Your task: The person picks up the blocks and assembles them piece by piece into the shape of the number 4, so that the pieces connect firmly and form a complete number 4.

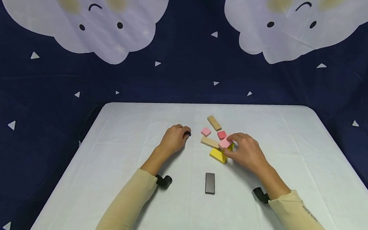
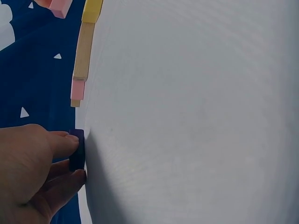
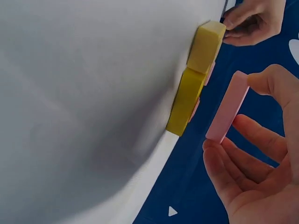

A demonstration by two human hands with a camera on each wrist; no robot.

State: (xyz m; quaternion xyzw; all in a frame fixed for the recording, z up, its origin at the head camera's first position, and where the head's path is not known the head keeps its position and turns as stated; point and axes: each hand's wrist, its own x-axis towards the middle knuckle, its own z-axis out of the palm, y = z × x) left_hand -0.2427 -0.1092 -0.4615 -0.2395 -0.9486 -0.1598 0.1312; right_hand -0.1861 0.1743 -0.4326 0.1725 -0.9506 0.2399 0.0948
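My left hand [image 1: 173, 139] pinches a small dark purple block [image 2: 78, 156] between thumb and fingers, low at the table surface and left of the other blocks. With thumb and fingertips my right hand [image 1: 248, 152] grips a pink block [image 3: 228, 107], raised above the table. Below it lie a yellow block [image 1: 217, 155] and a second yellow block [image 1: 231, 147], partly hidden by the hand. Just left of the held pink block is a plain wooden block [image 1: 209, 142]. A small light pink block [image 1: 206, 131] and a red block [image 1: 221, 135] lie behind that.
Another wooden block [image 1: 214, 123] lies farthest back in the group. Nearer the front, a dark grey block [image 1: 210, 183] lies flat between the forearms. Everything rests on a white-covered table [image 1: 133, 126], with a navy cloth [image 1: 188, 35] printed with clouds behind it.
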